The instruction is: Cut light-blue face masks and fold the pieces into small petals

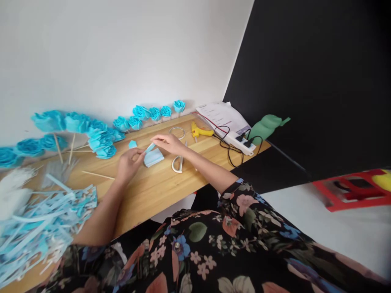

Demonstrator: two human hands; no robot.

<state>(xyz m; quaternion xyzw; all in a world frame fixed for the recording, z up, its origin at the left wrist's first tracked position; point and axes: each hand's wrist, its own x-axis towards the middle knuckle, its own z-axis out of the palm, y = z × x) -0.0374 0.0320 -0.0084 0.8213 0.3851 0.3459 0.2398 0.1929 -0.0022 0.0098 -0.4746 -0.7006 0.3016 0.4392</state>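
Between my two hands is a narrow light-blue strip (149, 148), pinched at its lower end by my left hand (130, 165) and at its upper end by my right hand (167, 143). Just below the strip, a small stack of pale blue pieces (154, 158) lies on the wooden table (146, 195). A small bright-blue piece (132, 144) rests behind my left hand. White-handled scissors (177, 163) lie beneath my right forearm, partly covered by it. Behind my right hand sits a ring-shaped roll (177, 132).
Blue artificial roses (102, 140) line the wall, some on wooden sticks. Cut blue strips (39, 224) heap at left. A yellow glue gun (200, 130), papers (224, 116), a power strip (241, 142) with black cables and a green object (265, 127) sit at right. A red object (354, 189) is lower right.
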